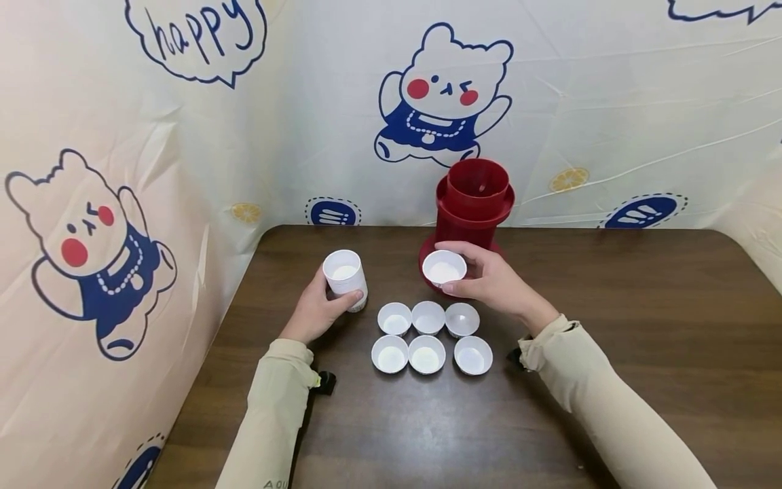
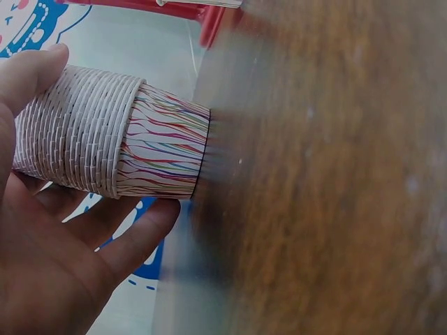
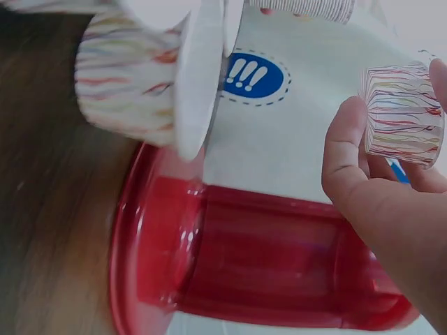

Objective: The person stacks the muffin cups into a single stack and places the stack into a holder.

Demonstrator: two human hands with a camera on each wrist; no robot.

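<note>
My left hand (image 1: 320, 309) grips a tall stack of nested paper cups (image 1: 345, 278), white inside with coloured wavy stripes outside, standing on the dark wooden table (image 1: 641, 326). The left wrist view shows that stack of cups (image 2: 115, 143) between thumb and fingers. My right hand (image 1: 489, 278) holds a single paper cup (image 1: 444, 267) just above the table, in front of a red container (image 1: 473, 210). In the right wrist view this single cup (image 3: 404, 115) sits between my fingertips. Several more single cups (image 1: 427, 336) stand in two rows between my hands.
The red container's base (image 3: 230, 265) stands at the table's back edge. A cream curtain with cartoon bears (image 1: 442, 95) walls off the back and left side. Bare tabletop lies to the right and toward the front.
</note>
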